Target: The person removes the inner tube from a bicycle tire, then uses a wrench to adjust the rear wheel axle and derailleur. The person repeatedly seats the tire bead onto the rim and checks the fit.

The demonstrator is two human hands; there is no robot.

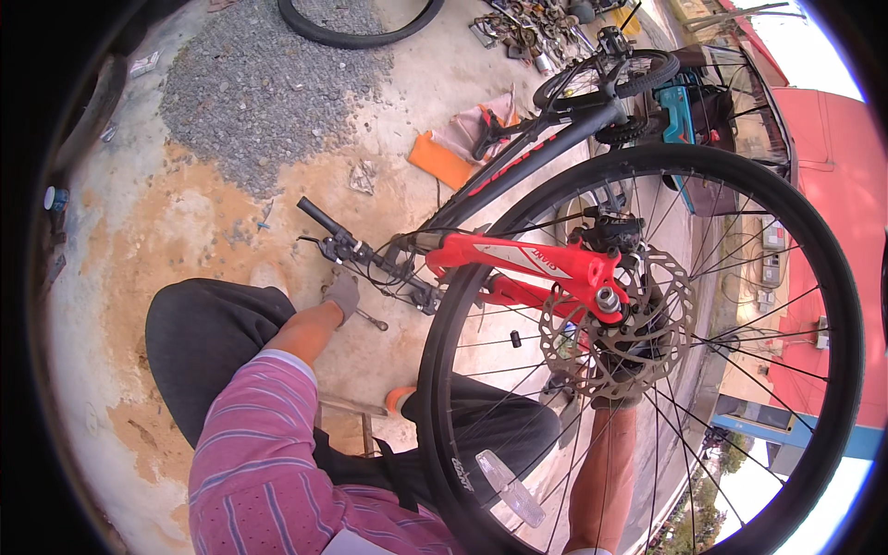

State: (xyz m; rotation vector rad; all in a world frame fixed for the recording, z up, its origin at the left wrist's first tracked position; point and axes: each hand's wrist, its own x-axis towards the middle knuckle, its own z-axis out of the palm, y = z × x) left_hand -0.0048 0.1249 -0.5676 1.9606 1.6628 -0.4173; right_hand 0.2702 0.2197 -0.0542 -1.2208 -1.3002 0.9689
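Note:
An upside-down bicycle fills the right, its red fork carrying the front wheel close before me. A drilled disc brake rotor sits at the hub, with a black brake caliper above it. My left hand, in a grey glove, is closed beside the handlebar. The ring end of a metal wrench sticks out from it. Behind the spokes, my right hand reaches up at the hub's far side. Rotor and hub hide its fingers, so its grip does not show.
Grey gravel lies on the stained concrete at the far left, with a loose tyre beyond. An orange cloth is near the frame. Metal parts are heaped at the back. A wooden stool shows between my legs.

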